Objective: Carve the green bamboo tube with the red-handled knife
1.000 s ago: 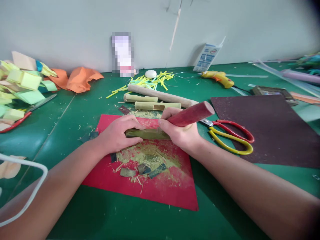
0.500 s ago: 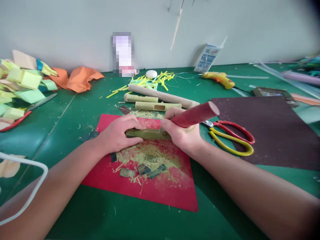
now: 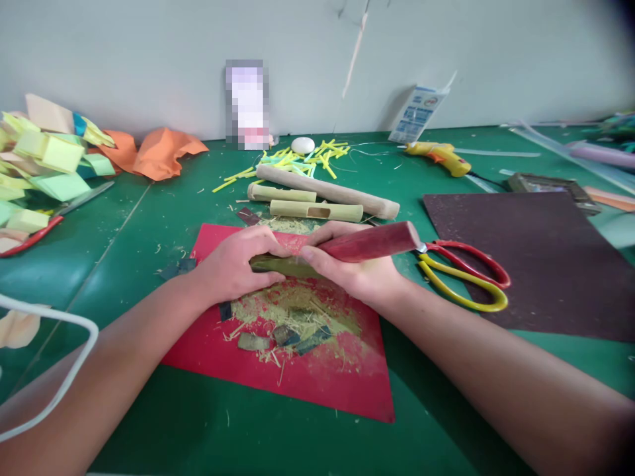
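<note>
My left hand [image 3: 235, 264] grips the left end of a green bamboo tube [image 3: 285, 266], which lies level above a red sheet [image 3: 317, 398]. Closed around a thick red wooden handle [image 3: 374, 242], my right hand [image 3: 354, 274] presses over the tube's right part. The working end of that tool is hidden under the fingers. Bamboo dust and shavings [image 3: 302, 311] cover the sheet's middle, with several small dark chips [image 3: 312, 340] among them. Just behind the sheet lie a bamboo tube with a cut slot [image 3: 288, 209], a shorter cut bamboo piece [image 3: 288, 194] and a pale wooden stick [image 3: 322, 188].
Red-and-yellow-handled scissors [image 3: 461, 301] lie right of my right hand, partly over a dark brown sheet [image 3: 530, 264]. A yellow glue gun [image 3: 441, 158] is behind. Paper notes [image 3: 59, 155], another red-handled tool [image 3: 34, 237] and a white frame [image 3: 92, 330] occupy the left side.
My right hand has slid left along the bamboo tube, nearer my left hand. The red handle has tipped lower. My left hand keeps its place.
</note>
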`<state>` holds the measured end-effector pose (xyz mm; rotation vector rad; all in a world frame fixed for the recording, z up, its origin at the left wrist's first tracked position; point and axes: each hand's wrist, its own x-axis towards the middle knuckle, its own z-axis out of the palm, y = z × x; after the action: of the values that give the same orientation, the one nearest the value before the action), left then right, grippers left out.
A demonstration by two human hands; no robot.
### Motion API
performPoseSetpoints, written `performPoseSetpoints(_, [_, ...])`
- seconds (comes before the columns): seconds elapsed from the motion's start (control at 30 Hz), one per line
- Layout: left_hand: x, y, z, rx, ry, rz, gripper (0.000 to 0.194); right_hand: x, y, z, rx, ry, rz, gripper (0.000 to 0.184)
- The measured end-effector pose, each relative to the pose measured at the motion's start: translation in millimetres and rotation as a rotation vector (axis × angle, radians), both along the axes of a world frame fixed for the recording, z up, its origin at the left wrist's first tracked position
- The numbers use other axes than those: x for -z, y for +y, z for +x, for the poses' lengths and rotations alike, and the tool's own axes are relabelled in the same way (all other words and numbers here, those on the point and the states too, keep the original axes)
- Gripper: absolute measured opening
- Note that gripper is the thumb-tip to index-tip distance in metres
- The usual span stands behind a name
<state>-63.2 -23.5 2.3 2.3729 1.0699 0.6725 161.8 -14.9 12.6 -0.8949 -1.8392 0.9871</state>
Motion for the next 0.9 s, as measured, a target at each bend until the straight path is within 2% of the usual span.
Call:
performPoseSetpoints(0.13, [-0.3,0.0,0.6,0.002,-0.010,0.001,0.023,-0.4,1.1,-1.3,-0.065,-0.010,-0.036,0.018])
performPoseSetpoints(0.53, [0.2,0.0,0.1,-0.003,-0.017,-0.011,0.025,0.1,2.5,-1.8,-0.077,0.030,-0.091,0.017])
performPoseSetpoints(0.73, [0.0,0.2,0.1,-0.017,0.000,-0.005,0.023,-1.4,1.7,-2.7,-0.048,-0.027,-0.024,0.016])
performPoseSetpoints(0.9, [1.5,1.3,-1.4,-0.004,-0.011,0.012,0.026,2.2,1.8,-3.4,0.068,0.002,0.048,0.019])
